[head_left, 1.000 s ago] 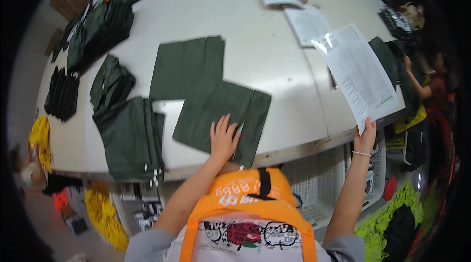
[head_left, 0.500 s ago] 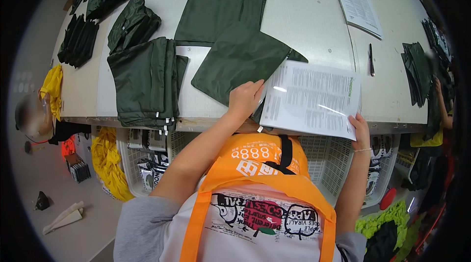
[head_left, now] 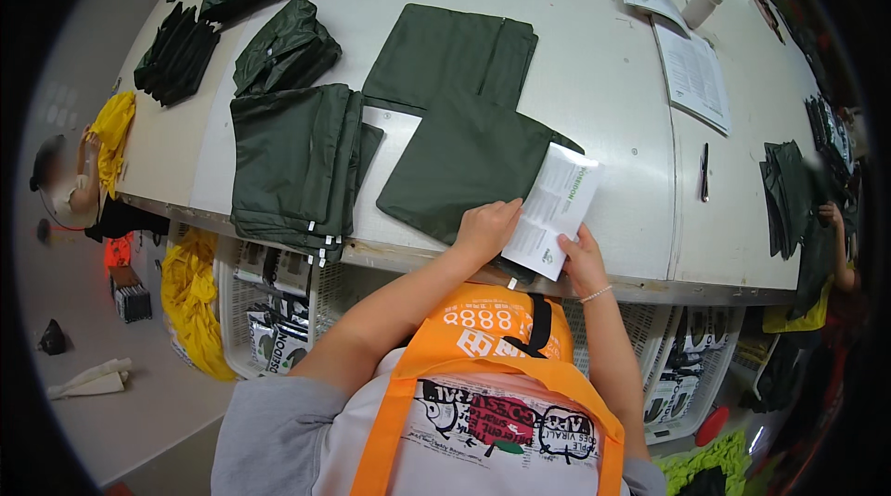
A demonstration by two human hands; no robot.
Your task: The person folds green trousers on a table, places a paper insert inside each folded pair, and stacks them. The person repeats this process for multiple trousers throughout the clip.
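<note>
A white printed leaflet point(head_left: 554, 210), narrow and folded, is held slightly tilted over the table's front edge. My left hand point(head_left: 487, 231) pinches its left edge with closed fingers. Thumb and fingers of my right hand point(head_left: 584, 260) grip its lower right edge. Under the leaflet and my left hand lies a flat dark green fabric piece point(head_left: 455, 165), turned at an angle. Its upper part overlaps another dark green piece point(head_left: 445, 55) farther back. To the left of my hands sits a stack of folded dark green pieces point(head_left: 290, 162) with small white tags at the front.
A crumpled green bundle point(head_left: 286, 48) and more dark pieces point(head_left: 176, 55) lie far left. At right are a pen point(head_left: 704, 171), printed sheets point(head_left: 694, 78) and a white cylinder point(head_left: 701, 6). White baskets point(head_left: 691, 403) with packets stand below the table. Other people work at both sides.
The leaflet was a wide sheet and is now folded narrow. My right hand has moved left, closer to my left hand. The view has shifted slightly.
</note>
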